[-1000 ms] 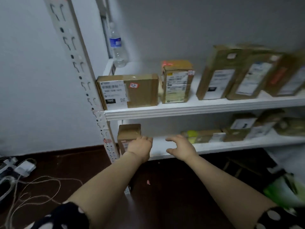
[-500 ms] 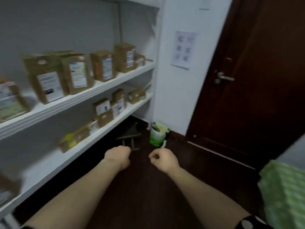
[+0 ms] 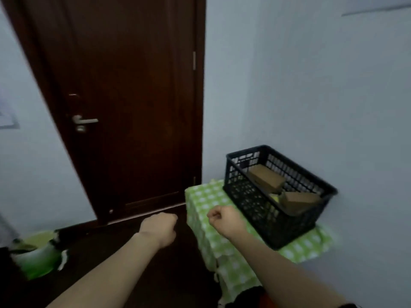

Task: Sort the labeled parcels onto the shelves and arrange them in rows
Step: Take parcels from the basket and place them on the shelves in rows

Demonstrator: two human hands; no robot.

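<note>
A black plastic crate point(image 3: 262, 210) stands on a small table covered with a green checked cloth point(image 3: 206, 196) at the right wall. Inside it lie brown cardboard parcels, one point(image 3: 265, 180) toward the back and another point(image 3: 300, 200) near the front right. My left hand point(image 3: 159, 227) hangs over the dark floor with its fingers curled and nothing in it. My right hand point(image 3: 224, 220) is a loose fist, also holding nothing, just in front of the crate's near left corner. The shelves are out of view.
A dark wooden door point(image 3: 124, 107) with a metal handle point(image 3: 83, 122) fills the left middle. A green bucket point(image 3: 36, 256) sits on the floor at lower left. Pale walls stand on both sides, and dark floor lies between the bucket and the table.
The view has swung right, from the shelves past the door to the crate on the green table. Both hands left the lower shelf and curled into fists, holding nothing.
</note>
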